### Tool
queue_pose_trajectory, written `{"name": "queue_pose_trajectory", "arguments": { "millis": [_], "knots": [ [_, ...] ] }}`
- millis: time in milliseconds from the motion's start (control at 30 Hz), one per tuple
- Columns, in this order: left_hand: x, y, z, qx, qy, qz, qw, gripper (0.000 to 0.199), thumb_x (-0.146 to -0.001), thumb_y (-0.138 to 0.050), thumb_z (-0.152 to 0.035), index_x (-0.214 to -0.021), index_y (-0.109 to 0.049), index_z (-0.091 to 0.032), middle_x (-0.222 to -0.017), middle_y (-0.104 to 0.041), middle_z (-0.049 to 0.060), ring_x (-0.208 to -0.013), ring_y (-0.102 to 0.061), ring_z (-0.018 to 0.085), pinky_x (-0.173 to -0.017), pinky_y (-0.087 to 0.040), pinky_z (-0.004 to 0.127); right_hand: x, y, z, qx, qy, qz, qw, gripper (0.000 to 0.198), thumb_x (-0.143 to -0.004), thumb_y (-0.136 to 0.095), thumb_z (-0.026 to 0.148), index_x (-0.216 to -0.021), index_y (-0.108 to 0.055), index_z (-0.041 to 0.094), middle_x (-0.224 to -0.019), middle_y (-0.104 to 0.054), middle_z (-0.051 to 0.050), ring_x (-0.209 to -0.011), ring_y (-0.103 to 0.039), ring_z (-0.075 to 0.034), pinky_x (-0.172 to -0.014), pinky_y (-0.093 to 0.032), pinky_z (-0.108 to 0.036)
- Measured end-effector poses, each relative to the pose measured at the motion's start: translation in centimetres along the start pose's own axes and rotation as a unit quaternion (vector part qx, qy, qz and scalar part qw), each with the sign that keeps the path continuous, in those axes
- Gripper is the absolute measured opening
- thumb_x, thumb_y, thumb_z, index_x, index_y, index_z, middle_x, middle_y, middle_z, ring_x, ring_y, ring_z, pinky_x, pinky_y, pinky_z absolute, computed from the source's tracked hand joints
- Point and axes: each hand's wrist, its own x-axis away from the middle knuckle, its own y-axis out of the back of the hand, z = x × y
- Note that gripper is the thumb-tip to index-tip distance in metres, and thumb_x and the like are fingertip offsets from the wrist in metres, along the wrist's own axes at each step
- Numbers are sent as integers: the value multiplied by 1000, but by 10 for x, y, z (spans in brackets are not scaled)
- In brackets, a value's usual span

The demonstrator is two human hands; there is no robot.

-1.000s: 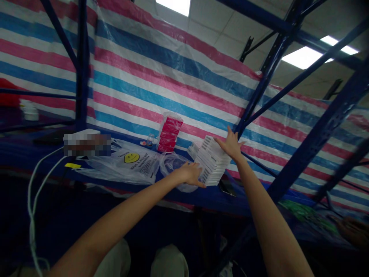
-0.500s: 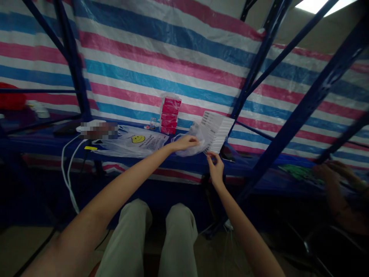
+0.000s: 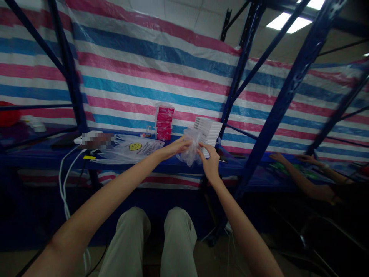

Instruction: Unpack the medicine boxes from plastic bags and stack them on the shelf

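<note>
A crumpled clear plastic bag (image 3: 190, 148) is held up between my two hands, just above the front of the blue shelf (image 3: 161, 168). My left hand (image 3: 183, 144) pinches the bag from its left side. On the opposite side, the closed fingers of my right hand (image 3: 209, 157) grip the bag's right edge. Right behind the bag stands a stack of thin white boxes (image 3: 210, 129), its lower part hidden by the bag and my right hand. A stack of red boxes in clear wrap (image 3: 165, 123) is upright to the left.
A flat plastic bag with a yellow smiley (image 3: 135, 147) lies at the left, near a small clear jar (image 3: 148, 131). White cables (image 3: 65, 184) hang off the shelf edge. Blue metal posts (image 3: 268, 100) slant at the right, beyond which another person's hands (image 3: 278, 157) are over green material.
My hands have drawn closer together, and the bag is now bunched between them in front of the white boxes. My right hand has risen to the bag. The camera view has tilted up slightly.
</note>
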Motion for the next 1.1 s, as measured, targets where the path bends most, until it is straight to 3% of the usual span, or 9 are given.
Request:
{"name": "queue_pose_trajectory", "arguments": {
  "millis": [133,267,400,500,667,867,1000,1100],
  "knots": [
    [-1,1,-1,18,-17,-1,1000,37,-77,-58,-38,-107,-57,-17,-92,-64,5,-84,-59,16,-72,-45,24,-12,8,4,50,33,30,998,39,-79,-56,37,-117,-54,27,-95,-61,-4,-89,-53,-22,-84,-40,-40],
    [0,4,-1,-3,-14,-43,999,34,-74,-61,-37,-99,-62,-13,-88,-65,5,-79,-59,15,-68,-44,23,-18,10,9,85,45,39,995,29,-78,-58,36,-106,-61,28,-92,-61,-3,-90,-52,-23,-84,-38,-40],
    [1,9,-1,22,-6,-72,997,29,-73,-61,-33,-93,-64,-13,-88,-66,5,-76,-60,13,-70,-44,23,-18,11,14,39,45,4,998,21,-77,-59,35,-96,-64,26,-96,-59,-3,-95,-52,-22,-86,-39,-38],
    [3,11,-3,38,-4,-58,998,28,-75,-60,-32,-95,-64,-13,-86,-67,6,-76,-62,15,-74,-45,26,-16,10,17,-23,39,-3,999,18,-75,-61,35,-90,-62,24,-94,-59,-3,-91,-53,-20,-82,-41,-34],
    [12,29,-14,39,-18,-29,999,32,-81,-53,-34,-100,-63,-11,-84,-69,9,-79,-65,18,-79,-47,31,-20,5,11,-143,-57,-47,987,26,-68,-67,39,-80,-53,21,-74,-53,1,-65,-50,-13,-60,-40,-25],
    [19,71,-43,64,-67,-137,986,26,-83,-50,-32,-95,-63,-13,-86,-68,6,-69,-64,14,-65,-51,26,-38,12,-2,-284,-183,-31,941,31,-62,-69,39,-68,-46,20,-61,-44,7,-55,-42,-7,-53,-34,-18],
    [25,78,-61,42,-81,-182,979,26,-83,-51,-34,-96,-64,-15,-83,-67,5,-65,-62,12,-58,-50,22,-49,12,-1,-355,-240,23,903,32,-60,-69,38,-66,-43,20,-64,-49,7,-57,-46,-6,-52,-35,-16],
    [24,86,-67,22,-112,-234,966,25,-78,-57,-32,-95,-64,-16,-80,-66,3,-62,-59,9,-55,-47,18,-57,9,1,-391,-258,26,883,33,-59,-69,35,-66,-40,21,-60,-48,8,-50,-44,-5,-46,-33,-14]
  ]
}}
